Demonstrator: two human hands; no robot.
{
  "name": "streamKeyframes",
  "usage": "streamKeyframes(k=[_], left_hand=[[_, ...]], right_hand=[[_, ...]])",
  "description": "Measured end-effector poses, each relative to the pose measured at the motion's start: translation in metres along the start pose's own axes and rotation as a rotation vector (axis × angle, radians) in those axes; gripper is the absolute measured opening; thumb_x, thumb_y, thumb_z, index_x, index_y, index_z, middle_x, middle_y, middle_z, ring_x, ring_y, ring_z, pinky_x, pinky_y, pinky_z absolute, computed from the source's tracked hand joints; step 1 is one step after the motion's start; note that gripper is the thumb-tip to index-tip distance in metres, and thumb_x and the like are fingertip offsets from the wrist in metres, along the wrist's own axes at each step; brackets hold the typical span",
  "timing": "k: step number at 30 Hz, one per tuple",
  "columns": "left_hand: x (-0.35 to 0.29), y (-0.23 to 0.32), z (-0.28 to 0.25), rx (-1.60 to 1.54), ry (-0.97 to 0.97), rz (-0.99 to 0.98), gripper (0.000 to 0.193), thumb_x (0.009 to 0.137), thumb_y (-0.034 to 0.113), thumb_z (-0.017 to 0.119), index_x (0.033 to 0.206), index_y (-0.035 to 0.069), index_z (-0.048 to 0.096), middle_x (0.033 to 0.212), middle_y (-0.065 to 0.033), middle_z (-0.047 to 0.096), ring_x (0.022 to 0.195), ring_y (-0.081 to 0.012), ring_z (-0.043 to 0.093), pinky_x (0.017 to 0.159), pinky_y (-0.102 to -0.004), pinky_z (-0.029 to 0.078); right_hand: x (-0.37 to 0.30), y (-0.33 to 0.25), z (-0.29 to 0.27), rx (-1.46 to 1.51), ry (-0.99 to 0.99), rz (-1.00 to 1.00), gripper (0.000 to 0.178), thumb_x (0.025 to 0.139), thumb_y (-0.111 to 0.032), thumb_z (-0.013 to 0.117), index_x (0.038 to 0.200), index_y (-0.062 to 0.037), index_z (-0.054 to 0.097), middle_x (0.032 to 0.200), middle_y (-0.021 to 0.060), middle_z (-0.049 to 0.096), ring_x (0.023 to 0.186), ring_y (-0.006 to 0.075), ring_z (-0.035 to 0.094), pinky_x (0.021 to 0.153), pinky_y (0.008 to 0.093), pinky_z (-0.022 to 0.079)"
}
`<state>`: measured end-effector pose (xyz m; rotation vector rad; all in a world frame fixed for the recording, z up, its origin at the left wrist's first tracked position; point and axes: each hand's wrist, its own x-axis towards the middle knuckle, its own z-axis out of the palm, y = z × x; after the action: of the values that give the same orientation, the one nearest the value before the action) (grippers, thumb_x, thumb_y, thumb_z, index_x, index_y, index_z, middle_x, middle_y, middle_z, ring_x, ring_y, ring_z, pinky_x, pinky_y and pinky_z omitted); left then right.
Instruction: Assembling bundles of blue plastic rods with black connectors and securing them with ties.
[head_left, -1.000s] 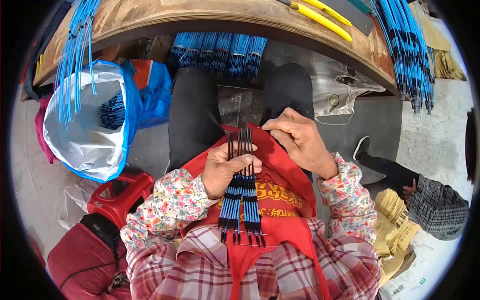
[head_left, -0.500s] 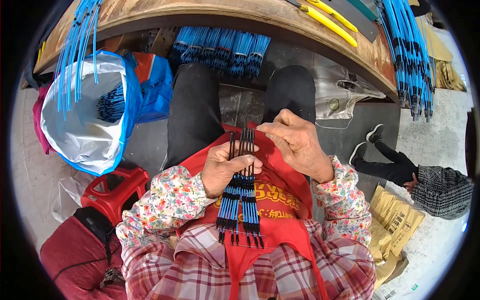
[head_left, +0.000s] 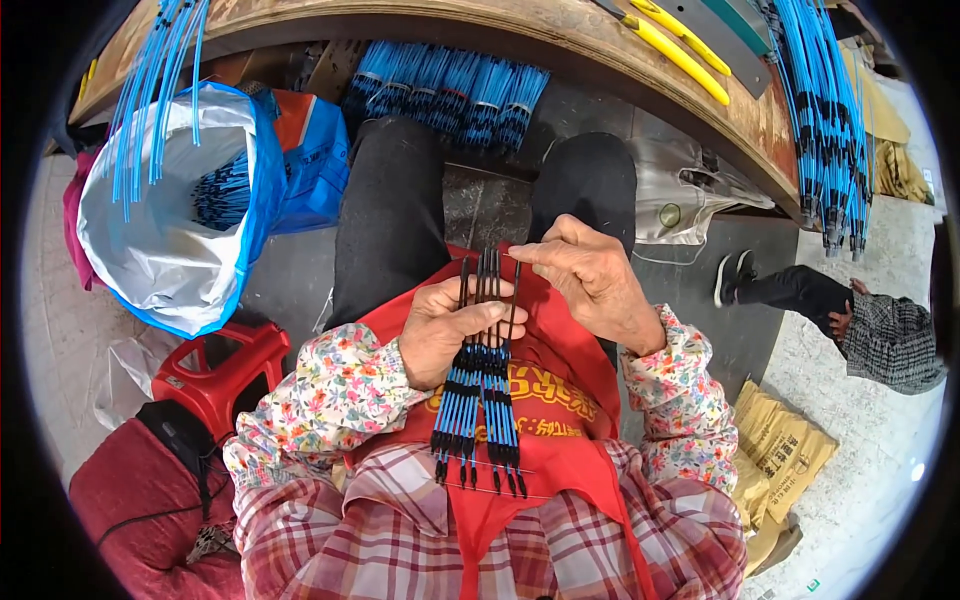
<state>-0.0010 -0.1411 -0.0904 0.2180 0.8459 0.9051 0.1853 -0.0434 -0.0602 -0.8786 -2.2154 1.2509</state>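
My left hand (head_left: 445,330) is closed around a flat row of thin blue-and-black rods (head_left: 480,410), held over my lap. Their black upper ends stick up past its fingers; the blue parts hang below, fanned slightly. Thin wire-like lines (head_left: 520,494) cross near the rods' lower black ends. My right hand (head_left: 590,280) is closed in a pinch at the upper end of the rightmost rod, which stands a little apart from its neighbours. Whatever sits between those fingertips is too small to make out. Beneath the rods is a red apron (head_left: 560,430).
A wooden workbench (head_left: 460,18) curves across the far side, bearing yellow-handled pliers (head_left: 680,58) and hanging blue rods (head_left: 825,120). More bundles (head_left: 445,90) lie under it. At left stand a white-lined blue bag (head_left: 170,270) and red stool (head_left: 225,375). Another person (head_left: 885,335) is at right.
The rightmost rod's upper end has separated from the others, to the right. My right fingertips have shifted slightly at that end. The left hand keeps its hold.
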Motion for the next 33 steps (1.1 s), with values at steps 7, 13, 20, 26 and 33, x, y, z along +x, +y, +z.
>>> streamKeyframes(k=[7, 13, 20, 26, 33], left_hand=[[0.000, -0.001, -0.002, 0.010, -0.019, -0.001, 0.022, 0.091, 0.004, 0.051, 0.112, 0.001, 0.054, 0.096, -0.0181, 0.066, 0.087, -0.0258, 0.067, 0.079, -0.0360, 0.054], [0.002, 0.000, -0.002, 0.030, -0.029, -0.031, 0.022, 0.090, 0.003, 0.053, 0.112, -0.001, 0.054, 0.096, -0.0180, 0.066, 0.087, -0.0255, 0.067, 0.079, -0.0354, 0.054], [0.004, -0.003, -0.006, 0.010, -0.068, -0.066, 0.026, 0.088, 0.002, 0.056, 0.114, -0.003, 0.055, 0.097, -0.0181, 0.066, 0.090, -0.0252, 0.067, 0.081, -0.0348, 0.054], [0.002, -0.002, -0.008, -0.013, -0.082, -0.075, 0.029, 0.088, 0.003, 0.057, 0.116, -0.003, 0.054, 0.097, -0.0179, 0.066, 0.090, -0.0256, 0.067, 0.082, -0.0351, 0.054], [0.002, -0.001, -0.007, 0.005, -0.087, -0.086, 0.028, 0.089, 0.000, 0.053, 0.117, -0.002, 0.055, 0.099, -0.0152, 0.066, 0.092, -0.0216, 0.066, 0.082, -0.0309, 0.054]], right_hand=[[0.001, -0.003, 0.002, 0.005, 0.006, 0.003, 0.024, 0.081, 0.005, 0.058, 0.102, -0.0004, 0.066, 0.076, 0.0094, 0.052, 0.066, 0.0189, 0.053, 0.058, 0.0283, 0.042], [0.001, -0.003, 0.004, 0.041, 0.046, -0.004, 0.022, 0.081, 0.004, 0.057, 0.100, 0.0000, 0.066, 0.074, 0.0120, 0.053, 0.063, 0.0229, 0.056, 0.056, 0.0317, 0.044], [0.007, -0.010, 0.000, 0.014, 0.028, 0.026, 0.021, 0.080, 0.005, 0.056, 0.099, 0.0015, 0.065, 0.075, 0.0116, 0.053, 0.064, 0.0224, 0.055, 0.057, 0.0310, 0.044], [0.002, -0.011, 0.012, 0.078, 0.060, 0.064, 0.021, 0.080, 0.006, 0.055, 0.099, 0.0022, 0.064, 0.073, 0.0112, 0.051, 0.062, 0.0213, 0.054, 0.056, 0.0309, 0.043], [0.001, -0.016, 0.013, 0.048, 0.107, 0.109, 0.023, 0.083, 0.007, 0.053, 0.103, 0.0027, 0.064, 0.072, 0.0073, 0.050, 0.061, 0.0135, 0.047, 0.055, 0.0257, 0.039]])
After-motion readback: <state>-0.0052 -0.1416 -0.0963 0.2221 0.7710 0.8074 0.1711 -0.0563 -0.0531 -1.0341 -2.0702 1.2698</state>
